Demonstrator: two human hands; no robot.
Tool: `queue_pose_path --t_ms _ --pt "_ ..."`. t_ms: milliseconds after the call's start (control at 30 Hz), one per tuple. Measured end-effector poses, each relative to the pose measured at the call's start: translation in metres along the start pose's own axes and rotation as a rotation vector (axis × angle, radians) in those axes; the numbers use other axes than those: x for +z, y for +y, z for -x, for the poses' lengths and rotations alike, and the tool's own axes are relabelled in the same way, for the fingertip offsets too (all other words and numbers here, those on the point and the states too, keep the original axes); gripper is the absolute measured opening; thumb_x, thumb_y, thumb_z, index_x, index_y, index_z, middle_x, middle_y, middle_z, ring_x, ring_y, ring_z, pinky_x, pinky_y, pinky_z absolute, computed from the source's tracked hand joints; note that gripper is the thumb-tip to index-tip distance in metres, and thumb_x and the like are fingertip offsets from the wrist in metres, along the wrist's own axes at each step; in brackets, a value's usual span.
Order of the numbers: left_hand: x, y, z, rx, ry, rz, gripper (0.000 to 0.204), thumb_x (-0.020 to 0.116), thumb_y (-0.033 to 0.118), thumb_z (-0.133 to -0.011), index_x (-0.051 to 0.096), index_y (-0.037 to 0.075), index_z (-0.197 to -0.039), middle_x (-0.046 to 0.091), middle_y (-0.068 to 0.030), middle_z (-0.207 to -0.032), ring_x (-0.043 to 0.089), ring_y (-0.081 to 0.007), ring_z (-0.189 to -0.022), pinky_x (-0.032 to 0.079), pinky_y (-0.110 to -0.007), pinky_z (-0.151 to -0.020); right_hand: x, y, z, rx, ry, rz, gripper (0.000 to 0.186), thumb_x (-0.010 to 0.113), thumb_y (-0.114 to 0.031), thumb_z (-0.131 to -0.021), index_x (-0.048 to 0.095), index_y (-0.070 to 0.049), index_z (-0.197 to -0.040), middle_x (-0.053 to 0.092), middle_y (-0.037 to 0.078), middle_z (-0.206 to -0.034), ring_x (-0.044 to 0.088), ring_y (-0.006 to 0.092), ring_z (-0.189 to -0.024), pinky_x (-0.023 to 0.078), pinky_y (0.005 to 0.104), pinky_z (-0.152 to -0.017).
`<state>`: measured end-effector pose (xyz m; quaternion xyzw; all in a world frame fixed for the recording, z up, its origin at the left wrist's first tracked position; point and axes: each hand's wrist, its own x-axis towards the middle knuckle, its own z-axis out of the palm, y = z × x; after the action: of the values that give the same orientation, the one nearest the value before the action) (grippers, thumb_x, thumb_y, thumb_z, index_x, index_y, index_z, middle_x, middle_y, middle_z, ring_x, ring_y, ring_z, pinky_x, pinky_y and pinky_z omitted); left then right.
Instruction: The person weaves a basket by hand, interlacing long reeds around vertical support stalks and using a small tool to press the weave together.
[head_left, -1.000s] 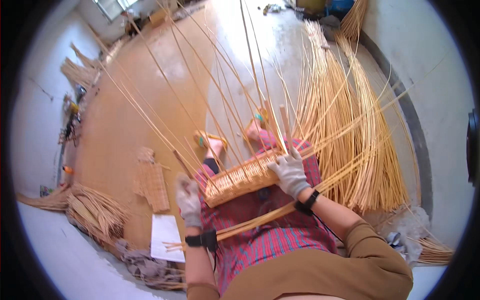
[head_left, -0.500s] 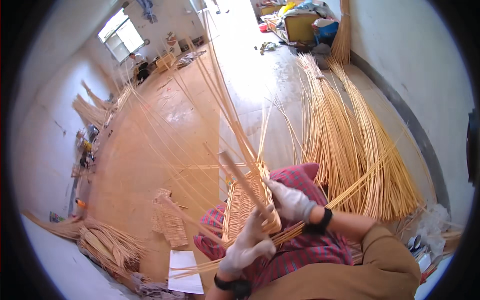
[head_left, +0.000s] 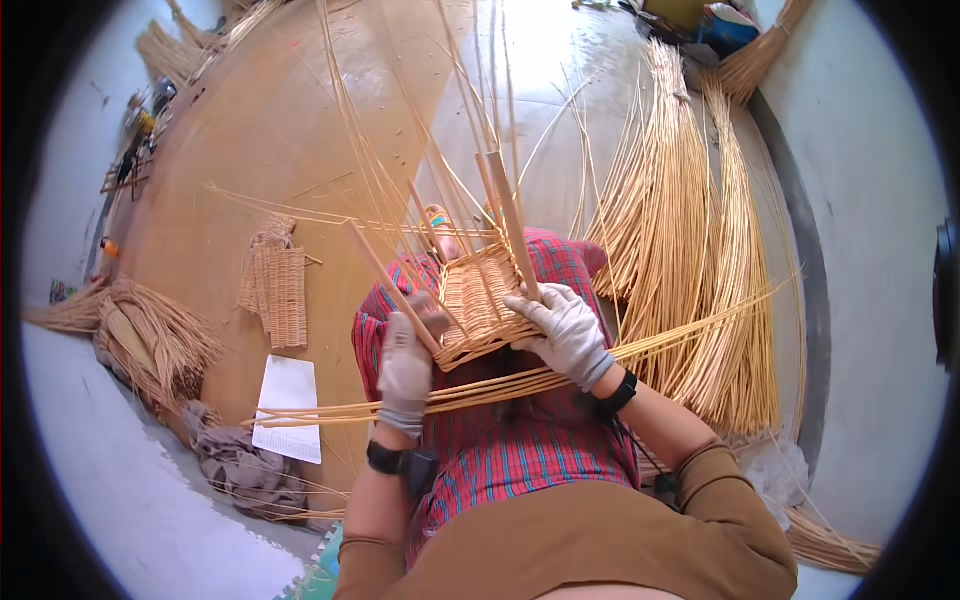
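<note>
A small rectangular wicker basket (head_left: pixel 478 300) with a woven base and a low braided edge sits tilted over my lap. Flat wooden sticks stand up from its corners, and long thin canes fan out from its far side. My left hand (head_left: pixel 405 375), in a pale glove, closes round the near left corner beside a slanting stick (head_left: pixel 375 265); its fingertips are slightly blurred. At the near right corner my gloved right hand (head_left: pixel 565 330) grips the rim, thumb by the upright stick (head_left: pixel 512 220). A bundle of loose canes (head_left: pixel 490 395) lies across my lap beneath both wrists.
Large cane bundles (head_left: pixel 670 220) lie on the floor to the right, by the wall. To the left are a woven panel (head_left: pixel 285 290), a white sheet of paper (head_left: pixel 290 395), a crumpled grey cloth (head_left: pixel 240 460) and another cane bundle (head_left: pixel 155 335). Checked cloth (head_left: pixel 540 455) covers my lap.
The view has tipped downward. My left hand has gone from the stick at the basket's near right to its near left corner. My right hand has moved to the near right corner.
</note>
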<state>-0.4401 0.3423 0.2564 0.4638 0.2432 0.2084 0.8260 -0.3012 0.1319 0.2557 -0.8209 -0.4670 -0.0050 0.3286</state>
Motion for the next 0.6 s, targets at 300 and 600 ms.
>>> queue_pose_path --t_ms 300,600 --pt "-0.002 0.003 -0.045 0.064 -0.056 -0.093 0.024 0.062 0.032 -0.102 0.062 0.008 -0.103 0.056 0.0036 -0.082 0.05 -0.0054 -0.067 0.043 -0.022 -0.062 -0.002 -0.033 -0.006 0.125 0.297 0.19 0.066 0.081 -0.025 -0.075 0.061 -0.012 -0.137 0.061 0.015 -0.128 0.054 0.0336 -0.122 0.042 0.0455 -0.105" --pt "0.003 -0.017 -0.043 0.12 0.213 -0.271 0.026 0.08 0.021 -0.09 0.06 0.006 -0.099 0.061 0.0024 -0.082 0.062 -0.0085 -0.071 0.053 -0.025 -0.066 0.023 -0.021 -0.031 -0.244 -0.032 0.357 0.063 0.072 -0.02 -0.073 0.061 -0.007 -0.134 0.061 0.001 -0.094 0.056 0.0216 -0.093 0.049 0.0368 -0.077"
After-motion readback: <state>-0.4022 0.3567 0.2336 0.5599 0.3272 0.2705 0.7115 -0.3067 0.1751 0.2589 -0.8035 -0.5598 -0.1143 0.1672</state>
